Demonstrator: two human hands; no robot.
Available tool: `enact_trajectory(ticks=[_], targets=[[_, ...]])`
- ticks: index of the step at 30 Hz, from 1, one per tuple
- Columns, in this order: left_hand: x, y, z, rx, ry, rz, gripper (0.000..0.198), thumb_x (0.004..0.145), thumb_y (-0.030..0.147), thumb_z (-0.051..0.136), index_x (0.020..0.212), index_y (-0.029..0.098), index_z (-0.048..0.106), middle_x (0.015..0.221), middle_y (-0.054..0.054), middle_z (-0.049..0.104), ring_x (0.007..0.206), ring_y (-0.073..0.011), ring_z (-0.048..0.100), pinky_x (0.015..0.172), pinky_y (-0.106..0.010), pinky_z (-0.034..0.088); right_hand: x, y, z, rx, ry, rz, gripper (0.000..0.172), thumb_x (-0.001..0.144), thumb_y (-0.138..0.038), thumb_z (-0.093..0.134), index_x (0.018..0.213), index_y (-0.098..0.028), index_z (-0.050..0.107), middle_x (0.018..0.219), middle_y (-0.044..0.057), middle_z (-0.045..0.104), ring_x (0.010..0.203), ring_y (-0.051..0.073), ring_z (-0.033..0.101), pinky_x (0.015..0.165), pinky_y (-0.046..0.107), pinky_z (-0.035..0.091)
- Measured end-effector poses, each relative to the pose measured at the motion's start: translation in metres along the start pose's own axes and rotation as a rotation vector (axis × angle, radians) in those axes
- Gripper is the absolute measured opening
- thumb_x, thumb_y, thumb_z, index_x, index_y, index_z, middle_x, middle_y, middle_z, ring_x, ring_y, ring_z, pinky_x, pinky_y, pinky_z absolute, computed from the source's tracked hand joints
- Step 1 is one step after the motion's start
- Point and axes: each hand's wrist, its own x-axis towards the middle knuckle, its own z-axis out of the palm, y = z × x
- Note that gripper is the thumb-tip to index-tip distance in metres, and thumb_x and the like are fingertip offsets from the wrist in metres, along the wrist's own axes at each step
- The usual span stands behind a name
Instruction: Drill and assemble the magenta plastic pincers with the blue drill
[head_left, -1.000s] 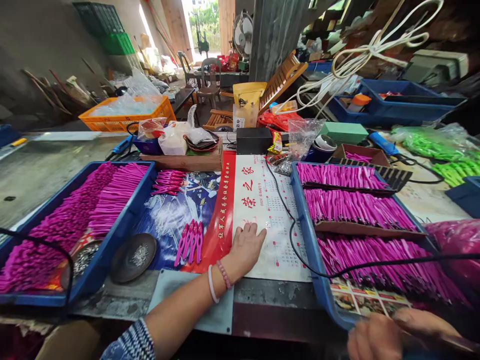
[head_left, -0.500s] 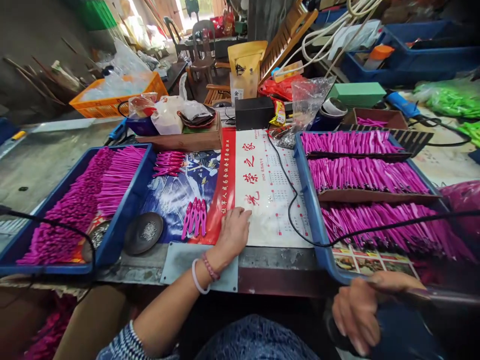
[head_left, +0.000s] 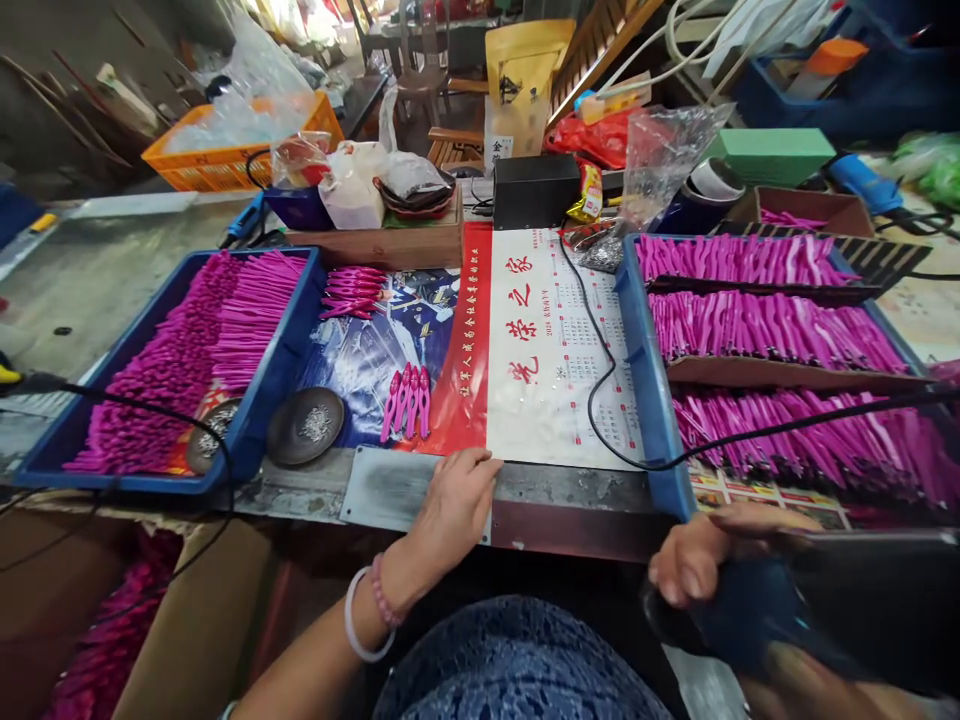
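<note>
Left hand (head_left: 454,505) is resting slack at the bench (head_left: 585,493) edge; right hand (head_left: 694,558) is gripping a blurred dark object (head_left: 874,600), probably stiff, smooth, wanting an edge hold.

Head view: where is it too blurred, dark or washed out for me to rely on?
Head view, centre: the left hand and calendar sheet are fairly sharp; head view, lower right: the dark object is blurred and in shadow, too unclear to identify; head view, right edge: the nearest row of magenta pieces smears; head view, top left: bright light washes out detail beyond the orange crate.
</note>
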Motion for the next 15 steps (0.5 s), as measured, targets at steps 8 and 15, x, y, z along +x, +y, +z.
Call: enact_trajectory(ticks=[8,15], targets=[[-0.023,-0.007,-0.040,-0.216,0.212,-0.039,0.026,0.095,0.017,0.045,0.116,0.018,0.061,0.115,-0.009,0.062,0.107,-0.0173,0.060,0.091,-0.033,0.051,0.006,-0.015,0.046,-0.047,-0.134,-0.061,0.035,0.088,-0.044,0.068,0.111,-0.027,0.047,0.065,-0.002,0.055,0.052,0.015,0.056,0.053,0.027,0.050],[-0.013,-0.008,-0.083,-0.333,0.307,-0.049,0.023,0.095,0.019,0.049,0.111,0.019,0.065,0.113,-0.007,0.066,0.108,-0.0147,0.061,0.095,-0.029,0.049,0.002,-0.031,0.078,-0.170,-0.041,0.203,0.054,0.081,-0.067,0.067,0.109,-0.029,0.040,0.068,-0.004,0.053,0.060,0.013,0.054,0.060,0.023,0.047]])
